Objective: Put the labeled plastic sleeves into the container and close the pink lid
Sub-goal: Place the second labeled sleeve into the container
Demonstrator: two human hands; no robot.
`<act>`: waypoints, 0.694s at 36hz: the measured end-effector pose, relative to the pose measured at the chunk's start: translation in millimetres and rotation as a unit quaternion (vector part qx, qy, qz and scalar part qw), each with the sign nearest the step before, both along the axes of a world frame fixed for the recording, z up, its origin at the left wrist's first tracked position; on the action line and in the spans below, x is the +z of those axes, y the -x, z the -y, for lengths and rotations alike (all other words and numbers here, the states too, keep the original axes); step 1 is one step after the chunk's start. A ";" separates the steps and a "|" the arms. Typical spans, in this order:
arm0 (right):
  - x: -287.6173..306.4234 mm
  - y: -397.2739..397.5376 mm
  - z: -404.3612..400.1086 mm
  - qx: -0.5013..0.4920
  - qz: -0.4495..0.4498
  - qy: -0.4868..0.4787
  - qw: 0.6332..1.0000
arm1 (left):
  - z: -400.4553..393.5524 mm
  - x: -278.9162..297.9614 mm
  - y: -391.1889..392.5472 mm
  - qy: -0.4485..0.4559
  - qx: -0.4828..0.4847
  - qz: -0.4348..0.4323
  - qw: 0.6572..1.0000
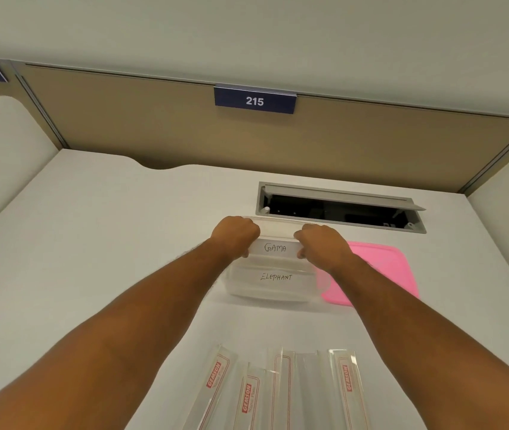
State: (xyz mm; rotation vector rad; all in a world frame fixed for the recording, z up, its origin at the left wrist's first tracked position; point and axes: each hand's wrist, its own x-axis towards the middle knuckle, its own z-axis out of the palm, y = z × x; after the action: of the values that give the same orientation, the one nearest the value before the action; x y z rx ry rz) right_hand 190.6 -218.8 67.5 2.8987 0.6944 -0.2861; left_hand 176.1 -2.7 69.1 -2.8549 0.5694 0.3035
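Note:
A clear plastic container [273,291] stands open on the white desk, in the middle of the head view. A sleeve labeled ELEPHANT [276,277] lies inside it. Over the container's far half, my left hand [236,235] and my right hand [321,242] each pinch one end of a sleeve labeled GAMA [275,248], holding it level. The pink lid [380,268] lies flat on the desk just right of the container, partly under my right forearm. Several more clear sleeves with red print [281,389] lie side by side near the desk's front edge.
An open grey cable hatch [340,207] is set in the desk right behind the container. A tan partition with a blue sign reading 215 [254,100] closes the back. White curved side panels [2,144] flank the desk.

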 end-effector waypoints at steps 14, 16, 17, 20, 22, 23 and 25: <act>-27.3 -5.6 -9.9 -0.006 -0.011 0.014 1.000 | 7.3 -24.3 -6.0 0.000 0.016 0.008 1.000; -30.9 -5.4 -10.2 -0.006 -0.012 0.014 1.000 | 8.5 -27.4 -6.6 0.005 0.019 0.009 1.000; -32.5 -5.3 -10.4 -0.007 -0.012 0.014 1.000 | 9.0 -28.6 -6.8 0.008 0.020 0.009 1.000; -36.3 -5.5 -11.3 -0.009 -0.013 0.012 1.000 | 9.8 -31.1 -6.3 0.015 0.025 0.006 1.000; -37.3 -5.0 -11.9 -0.009 -0.014 0.014 1.000 | 9.6 -32.7 -5.2 0.018 0.029 0.002 0.999; -37.4 -5.0 -12.2 -0.008 -0.012 0.014 1.000 | 9.4 -33.0 -4.9 0.018 0.031 -0.001 0.999; -37.6 -5.1 -12.7 -0.007 -0.011 0.012 1.000 | 8.5 -33.2 -4.9 0.019 0.033 -0.005 0.999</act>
State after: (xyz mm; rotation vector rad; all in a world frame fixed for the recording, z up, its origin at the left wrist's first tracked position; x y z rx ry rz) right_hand 195.6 -206.1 29.9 2.8830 0.6703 -0.3273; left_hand 181.0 -11.2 35.9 -2.9152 0.4892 0.3199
